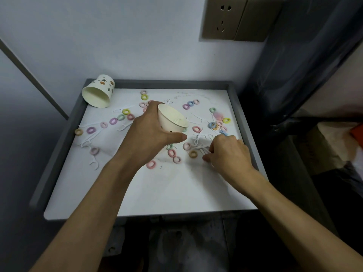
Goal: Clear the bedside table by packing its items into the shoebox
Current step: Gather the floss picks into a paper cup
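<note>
My left hand [149, 132] grips a white paper cup [172, 119] above the middle of the bedside table [157, 193], its mouth tilted to the right. My right hand [227, 154] pinches white floss picks [202, 148] lying on the table's right side. Several pastel hair ties [113, 121] and more floss picks [89, 141] lie scattered over the white top. A second paper cup [99, 91] with a printed pattern lies on its side in the far left corner. No shoebox shows in the head view.
The table has a raised grey rim [244, 130] on its left, far and right sides. A wall socket [239, 18] sits on the wall above. Dark fabric [306, 55] hangs at the right, with a brown bag [324, 150] below it.
</note>
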Tool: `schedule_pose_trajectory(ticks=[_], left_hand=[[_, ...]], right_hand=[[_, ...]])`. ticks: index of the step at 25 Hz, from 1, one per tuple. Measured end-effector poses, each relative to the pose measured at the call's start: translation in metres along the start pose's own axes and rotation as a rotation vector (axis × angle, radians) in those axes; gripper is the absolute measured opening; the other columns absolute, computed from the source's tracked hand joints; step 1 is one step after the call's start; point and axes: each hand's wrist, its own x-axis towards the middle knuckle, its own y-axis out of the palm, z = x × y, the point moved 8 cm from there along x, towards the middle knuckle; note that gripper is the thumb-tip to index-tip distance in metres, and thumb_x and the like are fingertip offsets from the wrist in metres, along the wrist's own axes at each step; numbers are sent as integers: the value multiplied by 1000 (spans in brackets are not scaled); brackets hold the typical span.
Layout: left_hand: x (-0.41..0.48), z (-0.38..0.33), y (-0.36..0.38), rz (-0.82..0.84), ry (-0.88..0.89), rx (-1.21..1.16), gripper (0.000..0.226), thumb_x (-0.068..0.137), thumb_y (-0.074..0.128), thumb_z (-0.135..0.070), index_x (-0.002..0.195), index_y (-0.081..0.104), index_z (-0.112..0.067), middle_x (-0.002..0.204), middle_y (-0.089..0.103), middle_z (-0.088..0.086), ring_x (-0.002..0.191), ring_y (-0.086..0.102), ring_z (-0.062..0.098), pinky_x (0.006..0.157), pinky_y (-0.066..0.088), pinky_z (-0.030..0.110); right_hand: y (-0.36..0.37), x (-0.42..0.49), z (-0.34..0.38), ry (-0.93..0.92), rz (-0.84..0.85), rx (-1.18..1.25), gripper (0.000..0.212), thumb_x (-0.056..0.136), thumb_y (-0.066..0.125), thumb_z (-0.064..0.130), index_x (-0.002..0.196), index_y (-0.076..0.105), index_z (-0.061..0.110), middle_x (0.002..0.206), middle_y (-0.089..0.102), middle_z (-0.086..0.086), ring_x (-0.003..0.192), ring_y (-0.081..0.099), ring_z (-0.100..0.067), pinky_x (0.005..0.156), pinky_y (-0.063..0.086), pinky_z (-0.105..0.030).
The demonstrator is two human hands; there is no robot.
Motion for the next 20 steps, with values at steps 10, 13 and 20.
schedule_pose_trajectory(ticks=[10,13,20], left_hand=[[-1,1,0,18,8,11,75,62,89,-40,124,48,-29,105,59,-17,95,58,7,71,55,31],[-2,1,1,21,3,5,71,61,89,-42,118,50,-29,99,58,-22,91,57,0,67,52,28],[-3,1,2,36,2,44,69,61,89,-42,115,48,-29,95,56,-23,88,55,-3,67,53,29]], right_hand=[[-7,1,-4,30,79,30,22,82,72,32,95,66,15,94,68,-11,87,63,-31,71,48,-33],[-9,-3,6,-25,33,-43,19,85,67,21,103,64,15,102,66,-12,95,60,-34,70,43,-33],[-11,-2,7,-40,39,-70,14,88,58,9,99,65,11,97,64,-14,88,61,-34,62,39,-32]])
